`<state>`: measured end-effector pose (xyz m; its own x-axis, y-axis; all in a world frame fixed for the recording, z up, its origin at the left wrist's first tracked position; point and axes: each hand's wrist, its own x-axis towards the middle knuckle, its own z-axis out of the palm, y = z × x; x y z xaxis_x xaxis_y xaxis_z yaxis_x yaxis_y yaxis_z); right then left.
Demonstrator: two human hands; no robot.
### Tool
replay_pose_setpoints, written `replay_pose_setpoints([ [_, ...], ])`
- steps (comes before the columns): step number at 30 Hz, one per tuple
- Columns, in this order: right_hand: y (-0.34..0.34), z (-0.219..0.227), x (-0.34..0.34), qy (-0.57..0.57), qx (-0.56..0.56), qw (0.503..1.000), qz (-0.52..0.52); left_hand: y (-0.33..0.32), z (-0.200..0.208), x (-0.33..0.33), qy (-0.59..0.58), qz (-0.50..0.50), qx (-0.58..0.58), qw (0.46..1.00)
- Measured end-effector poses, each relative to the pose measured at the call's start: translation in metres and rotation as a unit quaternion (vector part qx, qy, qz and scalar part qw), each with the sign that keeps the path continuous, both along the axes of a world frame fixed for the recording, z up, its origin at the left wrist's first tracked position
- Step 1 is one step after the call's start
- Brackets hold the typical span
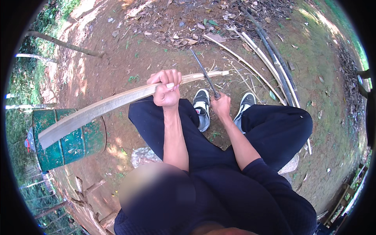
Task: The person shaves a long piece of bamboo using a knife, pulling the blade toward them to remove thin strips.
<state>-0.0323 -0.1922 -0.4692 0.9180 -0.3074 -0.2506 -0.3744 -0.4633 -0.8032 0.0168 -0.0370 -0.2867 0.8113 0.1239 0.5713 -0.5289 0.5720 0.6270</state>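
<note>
Two bare hands work over brown, bare ground (117, 62) dotted with small weeds and shavings. The left hand (167, 87) has its fingers curled tightly around a pale wooden strip (105, 102), the thumb bent in against it. The strip is held in the air above the ground, between the knees and the leaf litter, flat-faced with lengthwise grain; its broad, square-cut end reaches left in front of a drum (72, 137), and its thin end tapers out past the left shoe (202, 103). The right hand (221, 105) has its fingers closed around the dark handle (217, 95) of a knife, whose long, narrow, dark blade (199, 65) crosses the strip near that thin end; whether its edge bites into the wood, I cannot tell. The drum is ribbed metal, its green paint scuffed and spotted with rust. Toward the upper right edge of the ground in view lie slender pale strips (252, 63), smooth and slightly bowed, beside dark round poles (277, 64). Dry, curled leaves (188, 39) litter the upper edge.
</note>
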Motion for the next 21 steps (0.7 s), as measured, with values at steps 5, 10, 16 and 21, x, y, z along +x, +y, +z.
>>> replay_pose_setpoints([
  [5, -0.005, 0.004, -0.002, -0.038, -0.019, 0.999, 0.001, -0.005, 0.001, 0.003, 0.005, -0.006, -0.017, 1.000],
  [10, 0.004, 0.057, -0.002, -0.046, -0.003, 0.996, 0.076, -0.007, 0.000, -0.004, 0.003, -0.008, 0.000, 1.000],
  [16, -0.015, 0.011, -0.001, 0.019, 0.015, 1.000, -0.003, -0.018, 0.005, -0.005, -0.042, -0.050, 0.045, 0.997],
  [21, -0.030, -0.037, -0.007, 0.023, -0.024, 0.998, -0.054, -0.037, 0.007, 0.004, -0.037, -0.044, 0.028, 0.998],
])
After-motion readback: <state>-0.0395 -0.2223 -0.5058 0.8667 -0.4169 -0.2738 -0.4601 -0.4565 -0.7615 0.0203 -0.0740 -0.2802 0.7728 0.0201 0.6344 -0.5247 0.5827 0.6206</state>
